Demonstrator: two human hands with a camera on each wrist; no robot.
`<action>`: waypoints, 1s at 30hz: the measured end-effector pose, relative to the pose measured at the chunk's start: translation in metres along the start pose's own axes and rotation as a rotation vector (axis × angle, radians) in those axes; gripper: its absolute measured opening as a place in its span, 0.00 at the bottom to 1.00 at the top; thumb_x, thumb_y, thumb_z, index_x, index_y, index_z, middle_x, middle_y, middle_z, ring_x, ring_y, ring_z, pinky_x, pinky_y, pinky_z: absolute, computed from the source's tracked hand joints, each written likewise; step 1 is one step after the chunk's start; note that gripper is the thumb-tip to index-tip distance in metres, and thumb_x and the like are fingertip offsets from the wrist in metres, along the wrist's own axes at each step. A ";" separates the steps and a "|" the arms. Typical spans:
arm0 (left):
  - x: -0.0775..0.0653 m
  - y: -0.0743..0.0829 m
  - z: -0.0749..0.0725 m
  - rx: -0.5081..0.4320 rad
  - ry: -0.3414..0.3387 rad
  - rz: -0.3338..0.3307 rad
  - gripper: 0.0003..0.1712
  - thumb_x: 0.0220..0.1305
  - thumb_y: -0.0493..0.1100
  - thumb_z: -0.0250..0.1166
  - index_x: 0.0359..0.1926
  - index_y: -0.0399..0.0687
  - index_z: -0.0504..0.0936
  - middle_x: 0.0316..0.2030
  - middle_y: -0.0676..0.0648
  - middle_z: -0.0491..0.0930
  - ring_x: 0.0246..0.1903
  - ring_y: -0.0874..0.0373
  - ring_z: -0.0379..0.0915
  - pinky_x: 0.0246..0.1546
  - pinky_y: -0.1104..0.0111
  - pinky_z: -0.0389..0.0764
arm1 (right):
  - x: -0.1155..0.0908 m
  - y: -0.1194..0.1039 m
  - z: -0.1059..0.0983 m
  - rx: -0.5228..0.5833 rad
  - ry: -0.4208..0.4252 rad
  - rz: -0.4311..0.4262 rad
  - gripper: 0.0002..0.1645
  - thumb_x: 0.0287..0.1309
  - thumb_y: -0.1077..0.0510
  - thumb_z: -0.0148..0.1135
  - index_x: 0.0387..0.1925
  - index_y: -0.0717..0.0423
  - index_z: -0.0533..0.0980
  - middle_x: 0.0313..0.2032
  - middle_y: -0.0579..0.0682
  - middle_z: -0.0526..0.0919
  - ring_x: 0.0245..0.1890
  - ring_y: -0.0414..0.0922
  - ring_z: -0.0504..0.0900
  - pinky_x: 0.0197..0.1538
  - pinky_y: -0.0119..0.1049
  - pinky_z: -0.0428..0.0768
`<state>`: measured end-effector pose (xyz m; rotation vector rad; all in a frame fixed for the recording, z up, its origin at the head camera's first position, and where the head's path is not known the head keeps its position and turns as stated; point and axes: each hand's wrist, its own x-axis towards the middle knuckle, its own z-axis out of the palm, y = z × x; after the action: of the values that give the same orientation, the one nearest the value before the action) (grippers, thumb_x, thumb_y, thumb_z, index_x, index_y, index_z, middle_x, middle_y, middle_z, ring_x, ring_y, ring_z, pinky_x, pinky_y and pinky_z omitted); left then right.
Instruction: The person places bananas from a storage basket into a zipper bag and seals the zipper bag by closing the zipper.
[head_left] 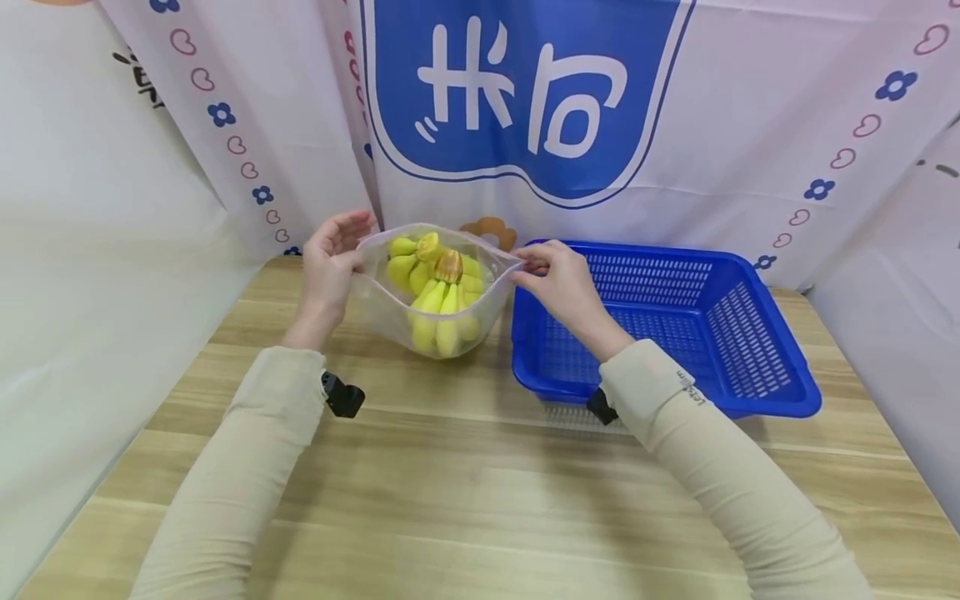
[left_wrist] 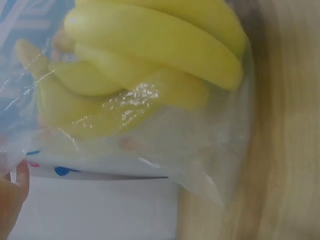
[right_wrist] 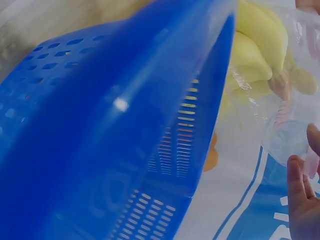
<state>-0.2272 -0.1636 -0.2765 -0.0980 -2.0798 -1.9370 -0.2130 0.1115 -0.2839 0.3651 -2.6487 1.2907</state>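
A clear plastic bag [head_left: 382,312] with its mouth spread wide is held between both hands, close over the wooden table. Bananas [head_left: 446,325] in bunches lie inside it, their stems toward the opening; through the film they show large in the left wrist view, yellow bananas [left_wrist: 155,40]. My left hand [head_left: 330,262] pinches the left corner of the bag's mouth between thumb and fingers. At the opposite corner, my right hand [head_left: 558,279] pinches the bag's edge, its forearm passing over a blue basket [head_left: 776,333].
The blue plastic basket with slotted walls stands at the right, its left rim close to the bag. Behind the wooden table [head_left: 450,500] hangs a printed white cloth [head_left: 742,108] with a blue emblem. White sheeting [head_left: 90,250] covers the left side.
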 end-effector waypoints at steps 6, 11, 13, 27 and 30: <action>-0.003 -0.013 -0.009 0.040 -0.050 0.029 0.31 0.55 0.21 0.48 0.62 0.34 0.67 0.45 0.64 0.75 0.49 0.69 0.70 0.60 0.71 0.71 | 0.000 0.005 0.003 -0.033 0.049 0.033 0.14 0.57 0.52 0.64 0.37 0.60 0.84 0.39 0.55 0.82 0.36 0.47 0.79 0.38 0.34 0.78; -0.008 -0.020 -0.019 0.159 -0.140 0.028 0.27 0.65 0.38 0.59 0.64 0.38 0.66 0.52 0.59 0.75 0.54 0.68 0.68 0.68 0.62 0.65 | 0.001 0.007 0.003 -0.027 0.069 0.045 0.16 0.57 0.50 0.64 0.37 0.60 0.85 0.37 0.56 0.83 0.33 0.46 0.77 0.33 0.32 0.74; -0.009 -0.022 -0.023 0.213 -0.187 0.005 0.31 0.65 0.47 0.61 0.66 0.42 0.65 0.59 0.52 0.73 0.59 0.62 0.67 0.69 0.59 0.63 | 0.001 0.008 0.002 -0.027 0.077 0.057 0.17 0.57 0.49 0.64 0.36 0.60 0.85 0.36 0.55 0.84 0.31 0.46 0.76 0.31 0.31 0.72; -0.017 -0.031 -0.031 0.446 -0.596 -0.051 0.51 0.60 0.45 0.67 0.76 0.58 0.45 0.74 0.39 0.49 0.72 0.39 0.49 0.69 0.42 0.57 | 0.002 0.007 0.000 0.018 0.094 0.114 0.17 0.57 0.48 0.64 0.35 0.59 0.85 0.31 0.55 0.85 0.24 0.42 0.71 0.25 0.29 0.68; -0.019 -0.034 -0.026 0.538 -0.550 0.082 0.46 0.63 0.44 0.64 0.75 0.56 0.48 0.73 0.36 0.51 0.70 0.36 0.51 0.66 0.38 0.57 | 0.003 0.006 0.001 0.027 0.085 0.104 0.17 0.57 0.48 0.64 0.36 0.59 0.85 0.32 0.55 0.85 0.24 0.42 0.71 0.26 0.29 0.69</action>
<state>-0.2135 -0.1893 -0.3130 -0.6435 -2.8172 -1.3345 -0.2174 0.1142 -0.2885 0.1735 -2.6128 1.3412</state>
